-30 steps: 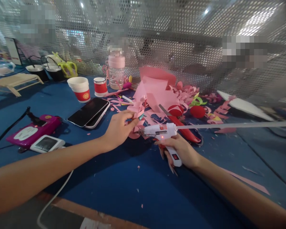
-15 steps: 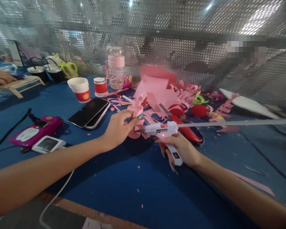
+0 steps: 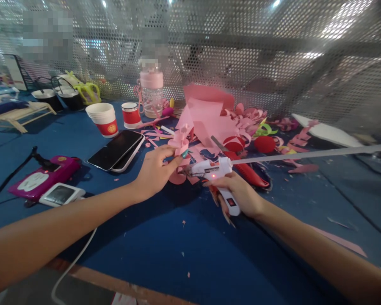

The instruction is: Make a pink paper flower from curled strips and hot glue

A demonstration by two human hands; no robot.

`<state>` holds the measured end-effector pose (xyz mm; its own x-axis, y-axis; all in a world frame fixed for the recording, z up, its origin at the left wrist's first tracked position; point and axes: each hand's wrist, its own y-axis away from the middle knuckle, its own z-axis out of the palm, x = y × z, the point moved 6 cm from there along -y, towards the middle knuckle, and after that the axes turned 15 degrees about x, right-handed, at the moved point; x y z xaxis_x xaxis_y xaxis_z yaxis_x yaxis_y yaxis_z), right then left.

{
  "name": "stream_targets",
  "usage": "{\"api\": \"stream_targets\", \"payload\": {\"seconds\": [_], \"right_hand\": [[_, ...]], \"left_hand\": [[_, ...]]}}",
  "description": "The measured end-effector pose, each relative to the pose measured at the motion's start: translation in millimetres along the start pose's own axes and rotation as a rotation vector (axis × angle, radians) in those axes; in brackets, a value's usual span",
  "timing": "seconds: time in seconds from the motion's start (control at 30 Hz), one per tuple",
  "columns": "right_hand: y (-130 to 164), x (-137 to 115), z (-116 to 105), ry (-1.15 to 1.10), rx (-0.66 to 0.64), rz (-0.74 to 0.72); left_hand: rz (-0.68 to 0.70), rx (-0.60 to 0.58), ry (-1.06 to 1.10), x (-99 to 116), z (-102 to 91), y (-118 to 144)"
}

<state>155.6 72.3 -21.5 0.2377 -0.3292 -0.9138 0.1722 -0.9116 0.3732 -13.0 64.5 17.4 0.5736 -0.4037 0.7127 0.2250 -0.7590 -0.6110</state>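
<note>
Pink paper piece (image 3: 179,143) sits pinched in the fingertips of the left hand (image 3: 154,170), held just above the blue table (image 3: 165,237). Right beside it, the right hand (image 3: 241,195) grips the handle of a white glue gun (image 3: 216,174), whose nozzle points at the piece and almost touches it; whether they meet is hard to tell. From the gun's back a long glue stick (image 3: 307,154) runs off toward the right. Behind the gun lie pink scraps (image 3: 209,118) and red-handled scissors (image 3: 246,173), partly hidden by the gun. Left of the gun lie two stacked phones (image 3: 117,145).
</note>
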Motion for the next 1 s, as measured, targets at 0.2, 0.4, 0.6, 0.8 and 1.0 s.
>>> {"api": "stream_targets", "payload": {"seconds": [0.2, 0.4, 0.6, 0.8, 1.0], "right_hand": [[2, 0, -2, 0.012, -0.008, -0.003], [3, 3, -5, 0.024, 0.009, -0.002], [10, 2, -1, 0.055, -0.027, -0.102], [19, 3, 0, 0.23, -0.007, -0.285], [21, 3, -4, 0.403, 0.068, -0.427]], "left_hand": [[0.004, 0.007, 0.02, 1, -0.6, -1], [0.03, 0.006, 0.012, 0, -0.9, -1], [0.033, 0.021, -0.011, -2, -0.5, 0], [-0.012, 0.022, 0.04, -4, 0.9, 0], [-0.05, 0.009, 0.074, -2, -0.2, -2]]}}
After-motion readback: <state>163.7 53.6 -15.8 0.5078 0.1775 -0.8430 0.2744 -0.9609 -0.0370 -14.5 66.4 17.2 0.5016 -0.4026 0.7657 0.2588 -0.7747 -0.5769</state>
